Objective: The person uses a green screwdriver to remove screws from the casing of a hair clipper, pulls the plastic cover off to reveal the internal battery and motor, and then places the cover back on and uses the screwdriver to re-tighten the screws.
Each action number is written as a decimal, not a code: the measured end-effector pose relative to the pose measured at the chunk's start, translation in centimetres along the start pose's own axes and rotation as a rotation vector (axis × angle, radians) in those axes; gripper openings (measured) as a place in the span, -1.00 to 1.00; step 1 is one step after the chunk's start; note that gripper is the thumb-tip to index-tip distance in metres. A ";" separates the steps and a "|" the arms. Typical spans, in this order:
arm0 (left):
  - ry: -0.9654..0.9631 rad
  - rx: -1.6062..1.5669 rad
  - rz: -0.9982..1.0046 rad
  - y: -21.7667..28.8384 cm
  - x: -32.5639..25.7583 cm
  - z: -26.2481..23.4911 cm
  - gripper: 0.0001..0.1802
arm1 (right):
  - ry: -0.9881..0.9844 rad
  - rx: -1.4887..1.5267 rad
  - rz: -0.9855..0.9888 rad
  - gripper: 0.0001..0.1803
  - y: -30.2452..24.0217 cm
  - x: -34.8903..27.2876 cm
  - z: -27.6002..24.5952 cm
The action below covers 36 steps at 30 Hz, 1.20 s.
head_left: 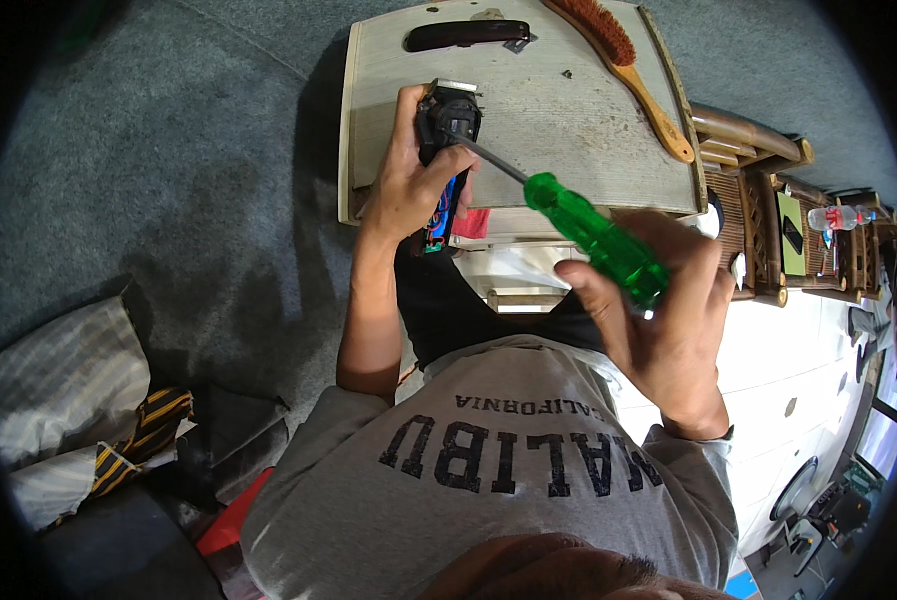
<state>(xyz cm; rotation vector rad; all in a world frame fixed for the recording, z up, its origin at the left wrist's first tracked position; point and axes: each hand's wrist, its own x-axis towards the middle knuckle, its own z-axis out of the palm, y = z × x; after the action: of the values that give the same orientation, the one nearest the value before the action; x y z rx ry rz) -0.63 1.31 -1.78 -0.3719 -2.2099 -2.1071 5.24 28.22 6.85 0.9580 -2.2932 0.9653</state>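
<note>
My left hand (409, 195) is wrapped round a black hair clipper (454, 110) above the left part of the small table. The clipper's metal blade end points away from me. Its body is opened, showing a blue part and red wires at the near end. In my right hand (669, 330) is a screwdriver (594, 235) with a clear green handle, the fingers about the handle and the thumb held off to its left. The shaft slants up and left, its tip at the clipper's black mechanism just below the blade; whether it sits in a screw is too small to tell.
On the pale wooden table (539, 130) lie a dark elongated casing (467, 36) and a wooden-handled brush (644, 85). To the right stands a bamboo rack (759, 240) with a plastic bottle (837, 218). Grey and striped cloth (79, 380) lies at the lower left.
</note>
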 end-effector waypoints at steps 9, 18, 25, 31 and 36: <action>0.019 0.042 0.019 0.1 0.1 0.4 -0.38 | 0.033 -0.018 0.187 -0.42 -0.3 -0.1 -0.6; 0.150 -0.416 -0.221 0.8 -0.6 -0.7 -0.60 | -0.113 0.173 0.499 -0.56 1.6 -0.7 1.6; 0.099 -0.744 -0.170 -0.5 0.2 -2.2 -0.41 | -0.120 1.050 0.783 -0.54 4.5 -2.6 5.7; 0.097 -0.682 -0.129 -0.6 0.1 -1.8 -0.36 | -0.244 1.189 0.730 -0.74 3.6 -1.4 7.8; 0.089 -0.619 -0.109 -1.3 0.1 -1.3 -0.40 | -0.188 1.091 0.758 -0.85 3.2 -1.0 10.4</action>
<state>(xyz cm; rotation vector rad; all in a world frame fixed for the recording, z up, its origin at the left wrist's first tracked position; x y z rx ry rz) -1.19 0.00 -2.97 -0.1777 -1.5153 -2.7711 1.97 22.41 -1.84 0.4650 -2.2232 2.6903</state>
